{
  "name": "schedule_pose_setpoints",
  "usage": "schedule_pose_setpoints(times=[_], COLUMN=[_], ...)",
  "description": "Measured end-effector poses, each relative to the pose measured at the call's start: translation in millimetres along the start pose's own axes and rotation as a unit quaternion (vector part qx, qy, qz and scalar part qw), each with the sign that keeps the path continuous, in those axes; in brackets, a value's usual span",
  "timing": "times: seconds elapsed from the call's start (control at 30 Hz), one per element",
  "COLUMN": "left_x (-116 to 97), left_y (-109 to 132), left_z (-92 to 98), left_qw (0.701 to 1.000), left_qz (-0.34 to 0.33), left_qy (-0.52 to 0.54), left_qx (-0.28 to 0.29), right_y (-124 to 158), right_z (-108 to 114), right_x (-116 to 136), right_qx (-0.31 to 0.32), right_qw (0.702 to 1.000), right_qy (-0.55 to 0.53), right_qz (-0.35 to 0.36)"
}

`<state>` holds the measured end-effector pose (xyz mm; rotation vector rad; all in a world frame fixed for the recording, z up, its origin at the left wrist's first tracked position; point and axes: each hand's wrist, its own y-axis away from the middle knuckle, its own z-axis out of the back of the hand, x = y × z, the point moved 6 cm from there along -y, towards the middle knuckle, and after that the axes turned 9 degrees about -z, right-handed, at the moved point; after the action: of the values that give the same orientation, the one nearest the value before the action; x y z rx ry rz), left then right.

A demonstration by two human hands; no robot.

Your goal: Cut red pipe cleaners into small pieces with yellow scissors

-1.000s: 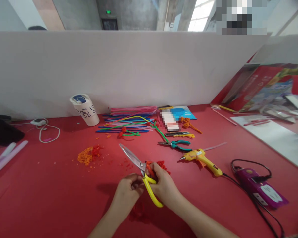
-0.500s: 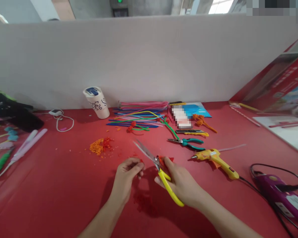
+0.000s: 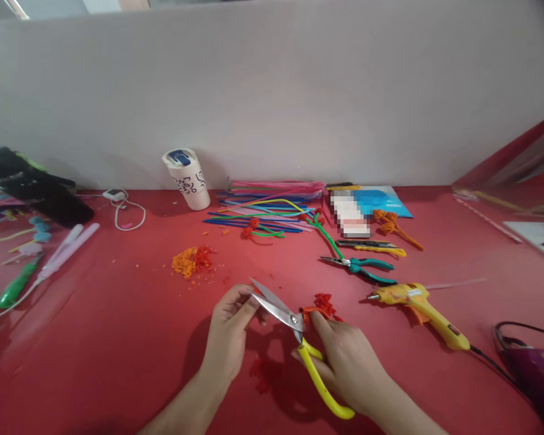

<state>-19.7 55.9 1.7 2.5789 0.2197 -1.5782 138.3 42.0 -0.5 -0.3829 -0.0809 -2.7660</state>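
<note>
My right hand [image 3: 347,359] is closed around yellow-handled scissors [image 3: 317,377], whose blades are parted and point up and left. By its index finger sits a crinkled red-orange strip [image 3: 324,307]. My left hand [image 3: 230,326] is pinched at the blade tips, with a bit of red, small and partly hidden, at its fingertips. Beneath and between the hands lies a loose heap of red snippets [image 3: 265,371]. A pile of orange clippings [image 3: 184,262] and red clippings [image 3: 204,258] rests further off on the red tabletop [image 3: 131,338].
Behind are pipe cleaners [image 3: 272,193] and a white tumbler [image 3: 190,181]. To the right lie teal-handled pliers [image 3: 358,264], a utility knife [image 3: 367,244], an orange flower-like piece [image 3: 390,223] and a yellow glue gun [image 3: 426,308] with a cord. Pink-handled tool [image 3: 68,254] at left.
The scissors have swung so their tips now meet the left fingertips, and the handles sit lower. More of the red strip shows by my right hand. The view has tilted down and shifted left.
</note>
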Motion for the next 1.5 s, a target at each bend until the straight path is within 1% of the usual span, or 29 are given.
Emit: schedule_pose_setpoints(times=[0.13,0.33,0.5,0.73,0.9,1.07,1.23,1.5], left_x=[2.3,2.3,2.0,2.7,3.5,2.7,1.9,2.5], left_y=[0.1,0.2,0.0,-0.7,-0.7,-0.6,-0.8,-2.4], left_z=[0.9,4.0,3.4,4.0,4.6,4.3,4.5,5.7], left_qw=[1.000,1.000,1.000,1.000,0.999,0.999,0.999,0.999], left_qz=[0.007,0.005,0.004,0.007,0.008,0.010,0.009,0.011], left_qy=[0.016,0.001,0.003,-0.002,0.014,0.004,0.001,-0.005], left_qx=[-0.006,-0.029,-0.023,-0.030,-0.029,-0.030,-0.032,-0.033], right_y=[1.4,0.1,-0.3,1.3,1.8,1.3,0.4,0.1], right_z=[-5.7,-3.5,-1.6,-4.1,-1.9,-0.1,-0.5,0.3], right_x=[-2.3,-1.0,-0.3,-1.3,-0.1,0.7,-0.3,-0.5], right_qx=[0.005,-0.013,-0.010,-0.001,-0.015,-0.022,-0.022,-0.001], right_qw=[1.000,1.000,1.000,1.000,1.000,0.999,1.000,1.000], right_qy=[0.010,0.013,0.015,0.016,0.020,0.017,0.017,0.019], right_qz=[0.008,0.009,0.012,0.013,0.018,0.017,0.003,-0.025])
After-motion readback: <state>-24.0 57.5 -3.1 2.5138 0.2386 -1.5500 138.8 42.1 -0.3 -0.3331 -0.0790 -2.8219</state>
